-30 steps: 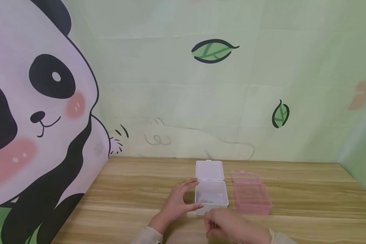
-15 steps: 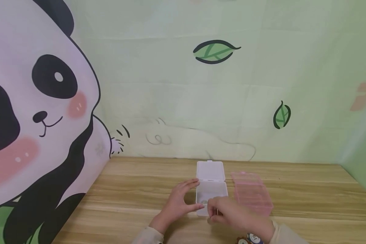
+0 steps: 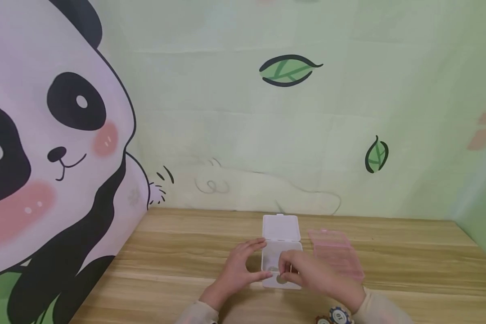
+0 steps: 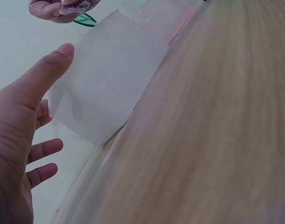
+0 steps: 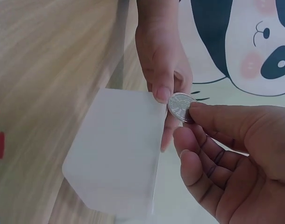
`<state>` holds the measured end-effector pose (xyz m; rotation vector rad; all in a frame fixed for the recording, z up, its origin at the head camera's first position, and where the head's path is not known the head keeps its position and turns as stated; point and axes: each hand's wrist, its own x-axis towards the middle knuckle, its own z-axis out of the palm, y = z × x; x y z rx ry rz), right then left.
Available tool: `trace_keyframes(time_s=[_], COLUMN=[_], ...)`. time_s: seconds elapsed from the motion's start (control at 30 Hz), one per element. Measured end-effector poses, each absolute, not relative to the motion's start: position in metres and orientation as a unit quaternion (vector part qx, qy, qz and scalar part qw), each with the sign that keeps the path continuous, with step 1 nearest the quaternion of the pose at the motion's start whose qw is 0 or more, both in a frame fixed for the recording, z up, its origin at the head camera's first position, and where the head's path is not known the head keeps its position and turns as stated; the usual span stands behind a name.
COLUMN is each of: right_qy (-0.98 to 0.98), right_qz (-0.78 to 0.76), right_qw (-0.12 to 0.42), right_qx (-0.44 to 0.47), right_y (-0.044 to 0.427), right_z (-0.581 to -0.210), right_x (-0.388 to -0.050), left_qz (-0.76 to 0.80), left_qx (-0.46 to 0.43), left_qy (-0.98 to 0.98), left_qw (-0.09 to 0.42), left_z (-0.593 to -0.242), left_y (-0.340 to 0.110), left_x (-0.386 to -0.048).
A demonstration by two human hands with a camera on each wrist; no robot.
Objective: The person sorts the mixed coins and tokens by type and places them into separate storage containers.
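Note:
A white plastic box (image 3: 281,252) stands on the table with its lid (image 3: 281,227) flipped back. My left hand (image 3: 240,265) spans the box's left side, thumb at the front rim and fingers toward the hinge, holding it. Over the box's front edge, my right hand (image 3: 308,270) pinches a silver coin (image 5: 181,107) between thumb and forefinger, tilted beside the left thumb. Inside the box a round coin-like piece (image 3: 272,269) shows faintly. From the left wrist view, the box wall (image 4: 110,70) hides its inside.
A clear pink plastic box (image 3: 340,258), lid laid back, stands right of the white one. Near the front edge lie poker chips, one blue (image 3: 339,315) and one brownish (image 3: 323,320). A panda-printed cloth (image 3: 227,112) backs the wooden table (image 3: 178,256).
My right hand, low in front of the box a second ago, has risen forward over its front edge with the coin. The poker chips have come into view. My left hand keeps its place.

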<state>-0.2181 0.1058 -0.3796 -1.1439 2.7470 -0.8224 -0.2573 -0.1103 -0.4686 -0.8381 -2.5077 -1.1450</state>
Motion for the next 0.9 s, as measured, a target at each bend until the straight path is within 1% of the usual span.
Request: trace_keyframes(time_s=[0.23,0.47,0.73,0.9], right_qy=[0.890,0.899,0.908,0.914], right_qz=[-0.273,-0.276,-0.242,-0.230], right_qw=[0.010,0.011,-0.011,-0.009], right_qx=[-0.364,-0.339,-0.341,-0.333], right_y=[0.107,0.105,0.100,0.097], right_z=[-0.379,-0.379,-0.382,-0.386], right_x=[-0.227,-0.233,-0.240,-0.246], left_qz=[-0.385,-0.386,-0.383,-0.381], left_qx=[-0.287,-0.284,-0.285,-0.287], left_qy=[-0.867,-0.868,-0.869,-0.869], left_qw=[0.132,0.130,0.132,0.131], left_z=[-0.470,-0.472,-0.471,-0.470], left_y=[-0.110,-0.111,-0.111,-0.111], left_x=[-0.256,-0.257,-0.258,-0.258])
